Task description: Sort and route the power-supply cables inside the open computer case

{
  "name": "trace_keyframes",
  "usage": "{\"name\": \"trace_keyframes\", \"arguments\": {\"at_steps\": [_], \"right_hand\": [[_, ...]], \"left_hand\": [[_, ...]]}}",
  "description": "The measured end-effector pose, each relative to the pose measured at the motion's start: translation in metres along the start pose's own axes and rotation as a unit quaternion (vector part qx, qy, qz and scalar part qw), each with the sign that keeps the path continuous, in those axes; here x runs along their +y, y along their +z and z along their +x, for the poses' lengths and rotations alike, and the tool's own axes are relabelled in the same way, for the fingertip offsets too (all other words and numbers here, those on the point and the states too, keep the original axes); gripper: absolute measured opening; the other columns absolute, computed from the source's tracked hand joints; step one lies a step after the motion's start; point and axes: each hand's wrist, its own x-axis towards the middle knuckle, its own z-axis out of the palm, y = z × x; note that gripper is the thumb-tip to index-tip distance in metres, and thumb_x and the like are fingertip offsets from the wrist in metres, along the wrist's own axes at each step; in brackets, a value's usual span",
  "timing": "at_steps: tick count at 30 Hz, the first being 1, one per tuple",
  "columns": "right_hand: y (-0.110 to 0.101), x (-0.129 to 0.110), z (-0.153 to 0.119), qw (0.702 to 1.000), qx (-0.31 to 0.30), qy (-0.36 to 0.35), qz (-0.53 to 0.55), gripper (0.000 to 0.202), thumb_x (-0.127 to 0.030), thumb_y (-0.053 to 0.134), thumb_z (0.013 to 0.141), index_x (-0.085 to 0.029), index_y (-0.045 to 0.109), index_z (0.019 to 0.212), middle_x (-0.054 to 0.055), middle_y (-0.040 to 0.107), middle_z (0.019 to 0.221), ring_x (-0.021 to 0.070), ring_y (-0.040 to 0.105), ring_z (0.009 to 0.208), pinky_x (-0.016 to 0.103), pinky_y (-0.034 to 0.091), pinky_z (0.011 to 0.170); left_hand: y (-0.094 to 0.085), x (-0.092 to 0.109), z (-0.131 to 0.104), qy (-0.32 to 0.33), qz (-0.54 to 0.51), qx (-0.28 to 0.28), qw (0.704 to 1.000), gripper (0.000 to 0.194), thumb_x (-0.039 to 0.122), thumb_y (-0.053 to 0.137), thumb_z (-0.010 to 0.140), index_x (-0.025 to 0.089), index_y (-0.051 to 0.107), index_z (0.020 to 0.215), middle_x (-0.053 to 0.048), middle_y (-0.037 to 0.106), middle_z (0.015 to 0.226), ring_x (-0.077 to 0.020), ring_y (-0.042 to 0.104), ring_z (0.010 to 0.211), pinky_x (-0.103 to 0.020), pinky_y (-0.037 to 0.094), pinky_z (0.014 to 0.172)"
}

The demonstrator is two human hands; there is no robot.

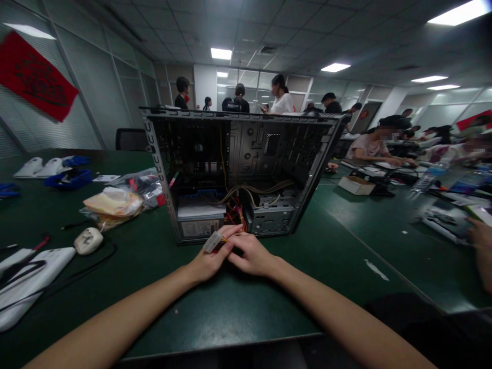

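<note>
In front of me stands an open computer case (246, 154), its side panel off and its bare metal inside showing. A power supply (200, 228) with a label sits in its lower left, and a bundle of coloured cables (236, 207) comes out beside it. My left hand (211, 261) is closed on a power cable whose whitish plastic connector (212, 242) sticks out over the fingers. Against it, my right hand (249, 251) pinches the wires of the same cable. Both hands are just before the case's lower front edge, and the fingertips partly hide each other.
On the left of the green table (246, 318) lie plastic bags (115, 202), a white plug-like block (88, 241), a white panel with black cables (38, 277) and a blue tray (68, 178). To the right are a small box (356, 185), a bottle (428, 177) and people working.
</note>
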Motion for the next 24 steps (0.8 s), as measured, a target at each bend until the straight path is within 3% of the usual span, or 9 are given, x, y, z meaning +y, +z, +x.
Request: {"name": "trace_keyframes", "arguments": {"at_steps": [5,9,13,17,24], "right_hand": [[0.001,-0.001,-0.001,0.999,0.052,0.004,0.016,0.013,-0.021,0.052,0.09,-0.016,0.065,0.092,0.007,0.068,0.081,0.0181,0.061,0.076,0.029,0.049,0.076],[-0.005,-0.004,0.001,0.992,0.113,0.048,0.019,0.022,-0.03,0.05,0.095,-0.016,0.063,0.086,0.004,0.064,0.073,0.0151,0.056,0.065,0.025,0.046,0.066],[-0.015,-0.003,0.011,0.992,0.095,0.067,-0.04,0.024,-0.032,0.049,0.097,-0.016,0.063,0.086,0.002,0.062,0.07,0.0129,0.055,0.06,0.022,0.04,0.06],[-0.027,-0.013,0.041,0.986,0.06,0.062,-0.144,0.02,-0.03,0.051,0.097,-0.017,0.065,0.092,0.004,0.067,0.077,0.0141,0.06,0.068,0.022,0.038,0.065],[-0.041,-0.044,0.125,0.955,0.031,0.16,-0.247,0.033,-0.04,0.044,0.101,-0.019,0.068,0.097,0.007,0.071,0.085,0.0177,0.066,0.075,0.024,0.039,0.066]], "left_hand": [[0.001,0.0,0.001,0.018,-0.015,0.006,1.0,0.054,0.051,0.049,0.094,0.02,0.051,0.139,-0.014,0.055,0.138,-0.029,0.048,0.131,-0.045,0.033,0.115],[0.002,-0.002,0.002,-0.021,-0.028,0.001,0.999,0.055,0.05,0.051,0.093,0.016,0.053,0.136,-0.016,0.059,0.135,-0.0309,0.052,0.127,-0.047,0.034,0.114],[0.004,-0.004,0.003,-0.049,-0.002,0.025,0.998,0.045,0.045,0.05,0.095,0.013,0.06,0.125,-0.014,0.066,0.125,-0.03,0.059,0.118,-0.045,0.041,0.108],[0.004,-0.004,0.004,-0.061,0.001,0.046,0.997,0.038,0.036,0.045,0.098,0.014,0.059,0.125,-0.012,0.064,0.129,-0.0278,0.058,0.118,-0.042,0.041,0.107],[0.005,0.001,0.009,-0.024,0.022,0.001,0.999,0.025,0.018,0.049,0.094,0.017,0.07,0.108,-0.008,0.071,0.114,-0.0249,0.063,0.108,-0.04,0.045,0.103]]}}
